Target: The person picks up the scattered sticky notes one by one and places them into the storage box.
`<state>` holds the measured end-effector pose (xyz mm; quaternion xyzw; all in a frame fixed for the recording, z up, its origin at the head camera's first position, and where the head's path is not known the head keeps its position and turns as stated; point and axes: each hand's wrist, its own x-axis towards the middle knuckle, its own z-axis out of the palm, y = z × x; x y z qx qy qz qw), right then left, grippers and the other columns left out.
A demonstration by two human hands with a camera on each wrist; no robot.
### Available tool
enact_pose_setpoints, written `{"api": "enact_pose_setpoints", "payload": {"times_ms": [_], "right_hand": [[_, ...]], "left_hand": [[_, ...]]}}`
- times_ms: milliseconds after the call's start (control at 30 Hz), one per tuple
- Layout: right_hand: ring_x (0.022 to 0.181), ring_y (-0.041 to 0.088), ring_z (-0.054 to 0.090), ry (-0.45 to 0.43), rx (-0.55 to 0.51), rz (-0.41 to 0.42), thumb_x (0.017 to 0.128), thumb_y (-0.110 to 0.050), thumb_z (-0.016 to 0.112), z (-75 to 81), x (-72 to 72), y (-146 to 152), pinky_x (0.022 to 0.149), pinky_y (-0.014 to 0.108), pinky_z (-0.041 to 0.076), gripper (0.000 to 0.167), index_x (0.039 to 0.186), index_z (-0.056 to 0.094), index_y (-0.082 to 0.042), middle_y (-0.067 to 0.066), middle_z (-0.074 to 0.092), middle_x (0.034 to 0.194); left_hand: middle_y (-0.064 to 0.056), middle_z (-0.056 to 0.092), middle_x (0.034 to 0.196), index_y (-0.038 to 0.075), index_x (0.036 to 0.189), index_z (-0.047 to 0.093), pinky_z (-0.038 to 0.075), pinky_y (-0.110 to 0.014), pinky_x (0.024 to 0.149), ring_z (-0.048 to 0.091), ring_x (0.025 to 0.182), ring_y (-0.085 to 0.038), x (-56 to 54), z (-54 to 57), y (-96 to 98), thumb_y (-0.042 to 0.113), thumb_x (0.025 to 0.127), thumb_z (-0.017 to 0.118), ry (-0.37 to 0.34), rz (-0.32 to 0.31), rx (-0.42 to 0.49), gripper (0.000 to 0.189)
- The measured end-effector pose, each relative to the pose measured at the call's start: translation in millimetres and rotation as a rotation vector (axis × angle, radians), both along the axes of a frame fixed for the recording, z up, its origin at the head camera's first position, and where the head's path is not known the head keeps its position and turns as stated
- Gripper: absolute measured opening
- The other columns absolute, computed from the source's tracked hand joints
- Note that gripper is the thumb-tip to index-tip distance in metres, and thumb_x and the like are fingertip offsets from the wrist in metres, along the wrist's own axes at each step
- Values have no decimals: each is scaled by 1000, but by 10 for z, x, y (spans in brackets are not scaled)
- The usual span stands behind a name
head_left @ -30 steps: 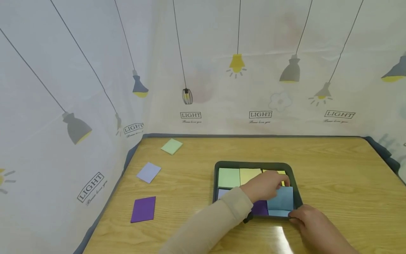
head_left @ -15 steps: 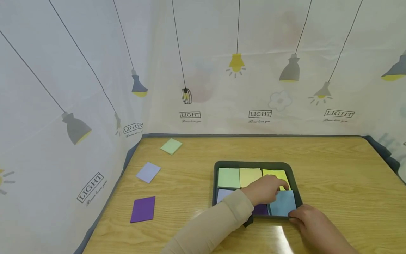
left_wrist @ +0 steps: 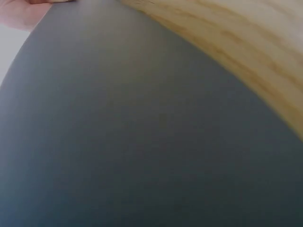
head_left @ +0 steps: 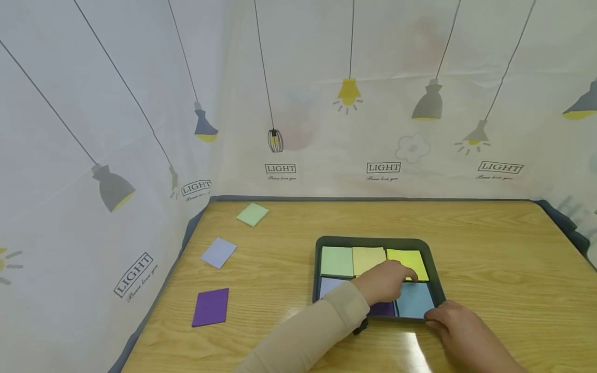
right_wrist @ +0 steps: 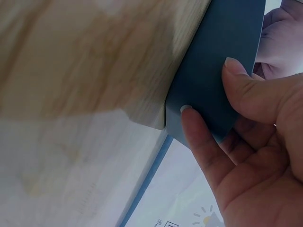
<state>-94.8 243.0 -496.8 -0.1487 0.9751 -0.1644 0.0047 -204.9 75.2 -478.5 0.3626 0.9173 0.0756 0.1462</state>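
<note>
A dark grey tray [head_left: 436, 259] holds square sticky note pads in two rows. Pale green [head_left: 337, 261], cream [head_left: 368, 259] and bright yellow [head_left: 409, 261] pads lie at the back; lavender [head_left: 330, 286], purple [head_left: 383, 309] and blue [head_left: 415, 300] ones lie in front. My left hand [head_left: 384, 282] reaches over the tray, a finger at the blue pad's far edge, hiding parts of the middle pads. My right hand [head_left: 450, 321] grips the tray's near right corner; in the right wrist view its thumb and fingertips [right_wrist: 194, 125] press the dark wall, which fills much of the left wrist view.
Loose pads lie on the wooden table [head_left: 270, 290] to the left: pale green [head_left: 252, 215], lavender [head_left: 218, 253] and purple [head_left: 210, 307]. A printed cloth [head_left: 317, 129] hangs behind and to the left of the table. A small black piece [head_left: 360, 327] shows below the left cuff.
The blue pad, raised and tilted a second ago, now lies flat in the tray's near right place. My left hand has drawn slightly left and down. The right hand stays at the corner.
</note>
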Motion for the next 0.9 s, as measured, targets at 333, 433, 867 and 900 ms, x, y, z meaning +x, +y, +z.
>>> {"api": "enact_pose_setpoints", "payload": {"times_ms": [333,433,867,900], "right_hand": [[75,1,56,38,-9,17,86,-8,77,-10,12,-4,69,27,52,8,87,76,-16,-12,64,80],[75,2,57,31,-8,18,87,-9,77,-7,5,-4,70,28,53,4,87,77,-14,-12,65,81],[79,8,59,-131,8,-33,88,-8,75,37,-78,-35,72,33,55,6,91,77,-13,-6,68,86],[80,8,59,-142,9,-38,88,-7,75,43,-84,-38,72,33,55,6,91,77,-13,-6,68,86]], "left_hand": [[13,67,122,33,133,65,46,-12,90,59,107,2,18,-14,-82,4,92,65,82,-34,-21,50],[14,67,121,32,133,65,46,-11,90,59,106,2,24,8,-109,5,93,65,82,-40,-5,48],[14,67,119,33,132,65,48,-11,86,60,101,3,82,111,-251,14,103,56,80,-33,84,36],[14,67,119,33,132,65,48,-11,84,61,102,2,83,127,-273,14,102,56,81,-27,84,36]]}}
